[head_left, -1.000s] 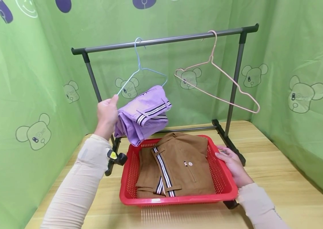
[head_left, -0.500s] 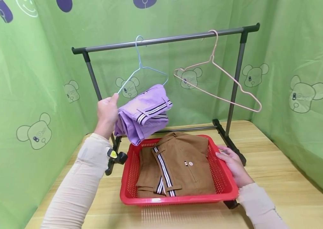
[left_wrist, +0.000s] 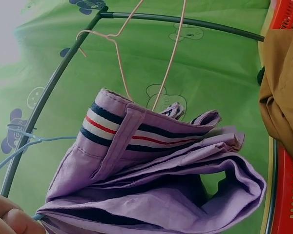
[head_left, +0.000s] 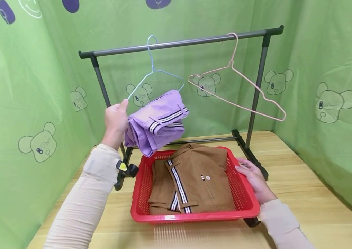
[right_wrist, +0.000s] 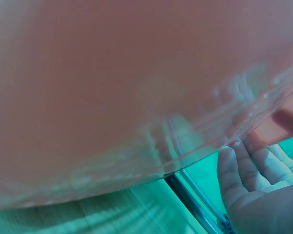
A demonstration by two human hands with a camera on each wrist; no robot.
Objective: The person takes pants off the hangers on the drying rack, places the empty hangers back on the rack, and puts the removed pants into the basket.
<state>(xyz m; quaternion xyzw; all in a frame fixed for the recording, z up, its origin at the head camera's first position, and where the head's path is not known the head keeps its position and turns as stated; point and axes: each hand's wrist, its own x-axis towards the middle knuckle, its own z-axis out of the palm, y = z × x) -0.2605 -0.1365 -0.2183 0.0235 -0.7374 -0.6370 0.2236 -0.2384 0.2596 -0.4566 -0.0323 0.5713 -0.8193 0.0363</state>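
Observation:
Folded purple trousers [head_left: 158, 119] with a striped waistband drape over a light blue wire hanger [head_left: 152, 71]. My left hand [head_left: 116, 119] grips the hanger's left lower corner, beside the trousers. The hanger's hook stands raised at the rail of the rack [head_left: 188, 43], its tip just above the bar. A red plastic basket [head_left: 246, 195] holds folded brown trousers [head_left: 205, 180] with a striped waistband. At the basket's right side, my right hand [head_left: 255, 180] touches the rim with fairly straight fingers; the right wrist view shows the fingertips [right_wrist: 227, 156] along the rim's edge.
A pink wire hanger [head_left: 235, 103] hangs bare from the right part of the rail. The rack's black foot [head_left: 250, 157] stands behind the basket on the wooden table [head_left: 306, 193]. Green patterned curtains [head_left: 328, 69] enclose the back and both sides.
My left hand has lifted the blue hanger and purple trousers slightly, and the hook has risen against the rail. The right hand and the basket have stayed put.

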